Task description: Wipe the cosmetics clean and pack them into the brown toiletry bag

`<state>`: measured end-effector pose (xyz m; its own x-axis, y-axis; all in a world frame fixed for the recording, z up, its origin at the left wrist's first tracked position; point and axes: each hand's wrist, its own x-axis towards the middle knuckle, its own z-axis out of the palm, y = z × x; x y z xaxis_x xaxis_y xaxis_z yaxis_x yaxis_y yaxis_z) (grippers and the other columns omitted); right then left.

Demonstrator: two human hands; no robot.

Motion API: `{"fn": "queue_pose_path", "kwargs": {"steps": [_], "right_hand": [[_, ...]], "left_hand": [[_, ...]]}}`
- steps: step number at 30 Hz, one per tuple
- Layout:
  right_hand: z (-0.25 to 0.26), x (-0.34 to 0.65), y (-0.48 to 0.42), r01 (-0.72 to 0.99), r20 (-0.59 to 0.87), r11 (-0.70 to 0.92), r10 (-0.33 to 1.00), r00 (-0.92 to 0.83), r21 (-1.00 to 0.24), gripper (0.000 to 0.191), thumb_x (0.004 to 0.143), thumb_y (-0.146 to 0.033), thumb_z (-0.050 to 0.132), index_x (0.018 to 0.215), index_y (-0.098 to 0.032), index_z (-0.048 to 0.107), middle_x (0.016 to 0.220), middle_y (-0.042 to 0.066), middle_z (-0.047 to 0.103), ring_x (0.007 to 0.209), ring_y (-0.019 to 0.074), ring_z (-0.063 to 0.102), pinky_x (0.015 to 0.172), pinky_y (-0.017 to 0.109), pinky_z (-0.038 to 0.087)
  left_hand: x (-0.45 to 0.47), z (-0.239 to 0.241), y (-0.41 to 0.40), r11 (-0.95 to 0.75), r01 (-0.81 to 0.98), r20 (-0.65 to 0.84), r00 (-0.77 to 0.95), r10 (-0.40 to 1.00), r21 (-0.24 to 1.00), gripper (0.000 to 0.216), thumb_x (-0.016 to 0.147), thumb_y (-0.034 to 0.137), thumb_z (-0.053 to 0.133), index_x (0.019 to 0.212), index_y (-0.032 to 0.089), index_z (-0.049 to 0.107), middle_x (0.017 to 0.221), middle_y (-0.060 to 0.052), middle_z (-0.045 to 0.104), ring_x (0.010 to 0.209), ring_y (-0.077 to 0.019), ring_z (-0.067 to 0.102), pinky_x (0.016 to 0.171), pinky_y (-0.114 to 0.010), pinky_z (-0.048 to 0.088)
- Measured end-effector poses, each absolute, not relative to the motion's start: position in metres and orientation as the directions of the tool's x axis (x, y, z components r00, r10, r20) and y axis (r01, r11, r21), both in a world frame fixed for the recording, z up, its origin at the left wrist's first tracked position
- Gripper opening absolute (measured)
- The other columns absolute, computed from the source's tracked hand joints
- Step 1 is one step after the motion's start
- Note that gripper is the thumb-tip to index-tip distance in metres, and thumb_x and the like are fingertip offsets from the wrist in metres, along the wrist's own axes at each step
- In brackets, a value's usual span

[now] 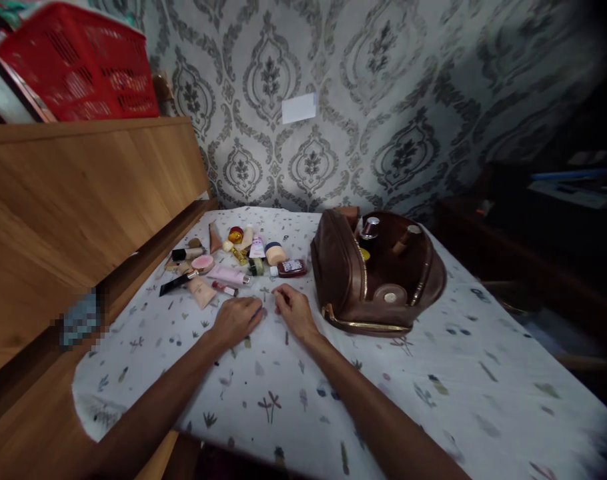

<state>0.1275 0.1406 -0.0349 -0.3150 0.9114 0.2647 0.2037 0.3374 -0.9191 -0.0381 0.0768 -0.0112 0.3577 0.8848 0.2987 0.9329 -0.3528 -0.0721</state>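
Head view: the left hand (237, 319) and right hand (294, 309) are laid flat and empty on the surface (333, 393), just before scattered cosmetics (233, 263) near its far-left edge. The open brown pouch (378, 277), beside them, could be tipped by a careless reach.

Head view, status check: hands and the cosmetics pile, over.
Left hand and right hand empty, flat on the white printed tablecloth. Scattered cosmetics pile just beyond, untouched. Open brown leather pouch at right, clear of both hands.
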Motion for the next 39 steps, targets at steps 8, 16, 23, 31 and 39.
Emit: {"fn": "queue_pose_path", "kwargs": {"steps": [8,16,23,31,39], "right_hand": [[-0.031,0.129,0.139,0.227,0.271,0.352,0.906,-0.325,-0.908,0.026,0.085,-0.038,0.042,0.079,-0.019,0.058,0.055,-0.002,0.054,0.052,0.0150,0.057,0.056,0.025,0.041],[-0.031,0.129,0.139,0.215,0.275,0.355,0.904,-0.326,-0.910,0.027,0.085,-0.042,0.043,0.079,-0.019,0.056,0.055,-0.002,0.054,0.051,0.0155,0.056,0.053,0.025,0.041],[-0.032,0.129,0.139,0.212,0.281,0.361,0.902,-0.329,-0.908,0.026,0.085,-0.040,0.042,0.079,-0.019,0.057,0.055,-0.003,0.053,0.051,0.0151,0.057,0.055,0.025,0.042],[-0.038,0.127,0.141,0.188,0.271,0.342,0.907,-0.323,-0.921,0.024,0.085,-0.038,0.043,0.079,-0.019,0.057,0.057,-0.003,0.052,0.051,0.0148,0.057,0.053,0.025,0.042],[-0.038,0.128,0.141,0.202,0.282,0.356,0.904,-0.321,-0.913,0.024,0.086,-0.038,0.043,0.078,-0.019,0.056,0.056,-0.004,0.052,0.051,0.0139,0.055,0.055,0.024,0.041]], "left_hand": [[-0.039,-0.014,0.078,-0.347,0.934,0.298,0.356,0.886,-0.086,0.021,0.098,0.028,0.044,0.085,0.020,0.059,0.080,-0.002,0.070,0.073,-0.0156,0.065,0.068,-0.027,0.045],[-0.040,-0.015,0.078,-0.353,0.934,0.319,0.353,0.880,-0.061,0.019,0.097,0.027,0.045,0.085,0.020,0.059,0.080,-0.002,0.068,0.075,-0.0168,0.065,0.069,-0.027,0.046],[-0.041,-0.014,0.078,-0.333,0.943,0.356,0.313,0.881,-0.006,0.017,0.096,0.024,0.045,0.088,0.020,0.059,0.081,-0.003,0.069,0.075,-0.0172,0.065,0.069,-0.027,0.046],[-0.041,-0.012,0.080,-0.285,0.953,0.380,0.228,0.897,0.099,0.017,0.093,0.018,0.045,0.097,0.021,0.061,0.091,-0.004,0.070,0.084,-0.0183,0.066,0.074,-0.028,0.048],[-0.057,0.007,0.109,-0.145,0.973,0.373,0.070,0.925,0.178,0.024,0.090,0.014,0.043,0.103,0.022,0.062,0.102,-0.006,0.068,0.095,-0.0209,0.065,0.081,-0.032,0.049]]}}
